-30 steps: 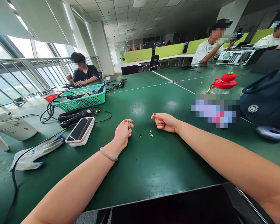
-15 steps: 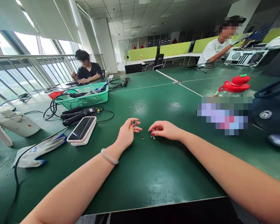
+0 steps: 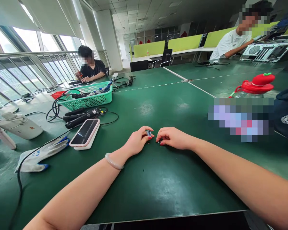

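My left hand point(image 3: 137, 140) is raised a little above the green table point(image 3: 168, 185), thumb and fingers closed on a small blue-and-silver part point(image 3: 148, 133) that looks like a tiny circuit board. Just to its right, my right hand point(image 3: 174, 137) rests low at the tabletop with its fingers curled together. A tiny dark piece point(image 3: 160, 140) shows at those fingertips; its kind is too small to make out. A reddish speck point(image 3: 148, 143) lies on the table below my left fingertips.
Left of my hands are a phone point(image 3: 85, 132) on a white box, a glove point(image 3: 43, 155), black cable-ended devices point(image 3: 83, 117) and a green basket point(image 3: 87, 100). A red-lidded bottle point(image 3: 256, 86) and dark bag point(image 3: 286, 108) stand right. Two people work at the table's far side.
My left hand has moved right, closer to my right hand, with the small part still in it. My right fingers have curled over the tiny piece on the table. The camera view has shifted slightly.
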`<action>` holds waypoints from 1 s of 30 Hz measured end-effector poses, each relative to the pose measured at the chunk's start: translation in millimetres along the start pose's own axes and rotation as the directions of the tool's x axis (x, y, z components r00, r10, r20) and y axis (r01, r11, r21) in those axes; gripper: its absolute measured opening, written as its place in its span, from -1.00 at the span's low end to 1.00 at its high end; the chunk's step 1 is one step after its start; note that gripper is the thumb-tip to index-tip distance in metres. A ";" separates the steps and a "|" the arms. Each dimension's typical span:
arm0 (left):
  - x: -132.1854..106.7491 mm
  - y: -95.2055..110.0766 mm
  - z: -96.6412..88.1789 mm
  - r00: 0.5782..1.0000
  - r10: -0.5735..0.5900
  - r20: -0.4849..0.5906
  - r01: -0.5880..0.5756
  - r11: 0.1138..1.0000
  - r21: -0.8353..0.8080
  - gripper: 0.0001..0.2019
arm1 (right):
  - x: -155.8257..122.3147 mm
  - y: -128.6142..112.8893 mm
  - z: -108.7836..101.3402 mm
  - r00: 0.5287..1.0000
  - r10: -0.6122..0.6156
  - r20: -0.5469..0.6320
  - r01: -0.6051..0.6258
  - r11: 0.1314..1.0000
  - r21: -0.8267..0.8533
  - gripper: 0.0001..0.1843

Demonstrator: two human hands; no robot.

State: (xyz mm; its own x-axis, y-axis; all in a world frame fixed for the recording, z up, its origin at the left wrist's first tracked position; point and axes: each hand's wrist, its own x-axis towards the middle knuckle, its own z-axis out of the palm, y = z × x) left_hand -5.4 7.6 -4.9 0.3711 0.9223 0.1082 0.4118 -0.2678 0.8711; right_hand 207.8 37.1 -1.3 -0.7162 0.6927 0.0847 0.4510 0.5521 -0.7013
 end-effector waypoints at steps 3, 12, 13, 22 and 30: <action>1.5 2.5 -0.8 0.998 0.026 0.055 -0.029 0.998 0.050 -0.75 | -0.1 0.6 0.5 1.000 -0.004 0.017 0.004 1.000 0.006 -0.86; 1.2 7.7 -2.8 0.993 0.034 0.113 -0.058 0.974 0.217 -0.75 | 2.7 11.7 -4.6 0.999 0.026 0.047 -0.039 0.954 0.297 -0.80; 1.2 7.3 -2.9 0.993 0.042 0.110 -0.066 0.973 0.222 -0.75 | 3.0 13.0 -5.9 0.999 0.023 0.034 -0.032 0.955 0.296 -0.79; 1.0 8.3 -2.3 0.991 0.072 0.117 -0.096 0.973 0.212 -0.76 | 6.4 21.2 -4.9 0.995 0.085 0.048 -0.097 0.927 0.364 -0.80; 2.1 6.8 -2.8 0.992 0.059 0.112 -0.080 0.979 0.188 -0.75 | 6.3 15.5 -7.1 0.989 0.135 0.059 -0.148 0.875 0.462 -0.79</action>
State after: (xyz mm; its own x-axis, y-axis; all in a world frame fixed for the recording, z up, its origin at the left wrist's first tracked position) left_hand -4.1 8.5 2.6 0.4858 0.8677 0.1052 0.5298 -0.3880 0.7542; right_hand 214.0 53.3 -6.7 -0.6789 0.7323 -0.0532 0.2543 0.1665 -0.9527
